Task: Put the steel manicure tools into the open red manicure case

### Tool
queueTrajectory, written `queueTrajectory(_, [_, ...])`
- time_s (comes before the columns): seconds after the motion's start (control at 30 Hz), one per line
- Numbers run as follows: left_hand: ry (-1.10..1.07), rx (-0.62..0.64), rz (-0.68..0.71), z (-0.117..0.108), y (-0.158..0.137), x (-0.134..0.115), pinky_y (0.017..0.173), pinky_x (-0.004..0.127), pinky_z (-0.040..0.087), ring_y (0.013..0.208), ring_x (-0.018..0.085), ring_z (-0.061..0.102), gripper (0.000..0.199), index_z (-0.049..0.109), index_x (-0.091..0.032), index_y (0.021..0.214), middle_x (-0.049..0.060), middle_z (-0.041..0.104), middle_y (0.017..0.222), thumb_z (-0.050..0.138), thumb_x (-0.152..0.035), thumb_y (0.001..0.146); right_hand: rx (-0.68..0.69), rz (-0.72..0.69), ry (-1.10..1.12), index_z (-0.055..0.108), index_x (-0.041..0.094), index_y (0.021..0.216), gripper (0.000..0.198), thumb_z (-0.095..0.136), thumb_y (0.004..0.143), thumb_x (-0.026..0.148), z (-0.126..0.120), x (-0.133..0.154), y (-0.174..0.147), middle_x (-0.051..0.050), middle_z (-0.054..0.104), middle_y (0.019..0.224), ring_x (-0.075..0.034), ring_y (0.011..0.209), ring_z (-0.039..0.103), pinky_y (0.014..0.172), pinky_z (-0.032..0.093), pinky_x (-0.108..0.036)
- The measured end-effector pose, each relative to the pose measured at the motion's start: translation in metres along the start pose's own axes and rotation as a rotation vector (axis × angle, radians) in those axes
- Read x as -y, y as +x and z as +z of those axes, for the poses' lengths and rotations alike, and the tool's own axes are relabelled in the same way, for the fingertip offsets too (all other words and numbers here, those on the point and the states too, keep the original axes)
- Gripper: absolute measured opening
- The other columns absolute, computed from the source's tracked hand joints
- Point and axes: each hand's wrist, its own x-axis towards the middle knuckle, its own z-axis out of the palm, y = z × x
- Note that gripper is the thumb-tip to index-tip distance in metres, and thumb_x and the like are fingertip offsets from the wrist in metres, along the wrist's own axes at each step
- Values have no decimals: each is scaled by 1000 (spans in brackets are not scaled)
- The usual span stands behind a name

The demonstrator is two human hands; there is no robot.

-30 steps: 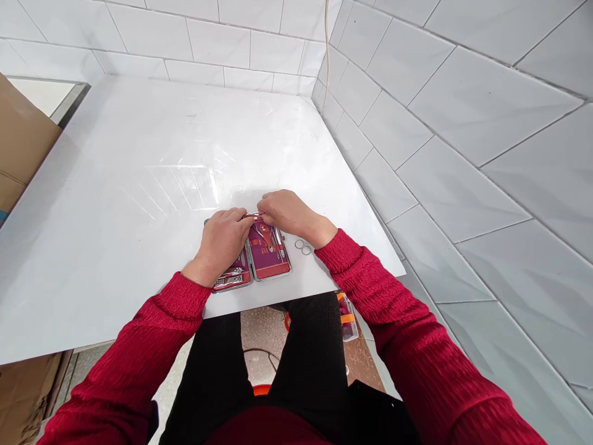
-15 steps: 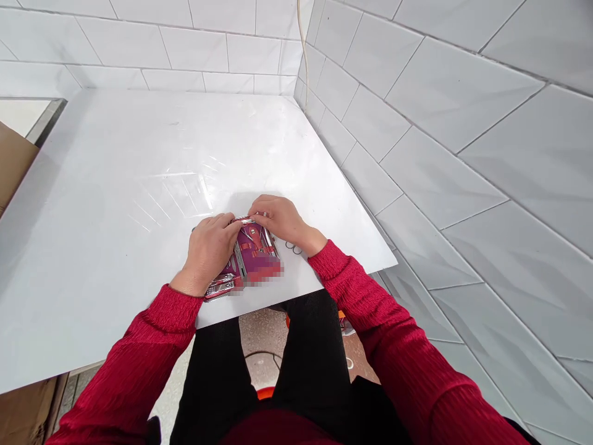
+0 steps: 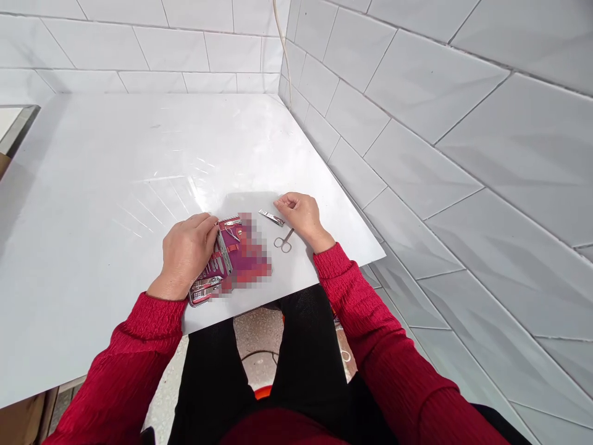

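An opened manicure case with a purple lining and red straps lies near the table's front edge, metal tools in its loops and part of it blurred out. My left hand is closed on the case's left side, thumb and fingers at its upper edge. Off to the right, my right hand hovers low over the table, its fingers curled together and nothing visible in them. A silver nail clipper lies just left of that hand. Small scissors rest below it, their tips partly beneath the hand.
The white table meets a tiled wall on the right and another at the back. A pale cable hangs in the corner. A metal-edged frame stands at the far left.
My right hand has left the upper part of the case and moved right. The nail clipper and more of the scissors now show. The view has shifted, and my left hand stays at the case.
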Motion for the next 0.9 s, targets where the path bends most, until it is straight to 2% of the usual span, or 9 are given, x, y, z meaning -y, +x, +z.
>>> queueTrajectory(0.17, [-33, 3, -27, -2, 0, 3, 67, 37, 46, 96, 26, 70, 33, 73, -24, 103, 6, 77, 109, 41, -33, 109, 85, 16, -11, 69, 19, 75, 26, 65, 91, 39, -5, 4, -8, 2, 64, 68, -14, 65, 54, 62, 36, -28])
queueTrajectory(0.33, [-40, -3, -27, -2, -1, 3, 65, 37, 44, 91, 26, 68, 32, 72, -25, 99, 6, 75, 103, 42, -31, 108, 152, 6, -146, 74, 19, 85, 23, 72, 90, 41, -10, 15, -16, -1, 71, 81, -16, 75, 60, 67, 38, -29])
queueTrajectory(0.5, [-23, 8, -48, -5, -3, 3, 63, 37, 42, 91, 25, 68, 31, 70, -23, 98, 6, 75, 103, 42, -30, 107, 196, -37, -330, 73, 19, 82, 13, 70, 90, 29, -12, 26, -19, -2, 71, 85, -16, 75, 58, 65, 34, -30])
queueTrajectory(0.73, [-16, -27, -31, -2, -4, 5, 62, 36, 40, 87, 24, 67, 30, 69, -23, 92, 5, 75, 97, 43, -28, 107, 260, -162, -634, 73, 18, 78, 21, 57, 92, 16, -11, 39, -17, -6, 71, 84, -18, 73, 54, 65, 29, -34])
queueTrajectory(0.9, [-27, -32, -29, -1, -5, 5, 63, 36, 41, 87, 24, 68, 32, 71, -24, 95, 6, 75, 98, 42, -30, 108, 337, -179, -779, 76, 16, 81, 19, 58, 88, 14, -8, 51, -13, -8, 73, 82, -20, 71, 56, 66, 26, -35])
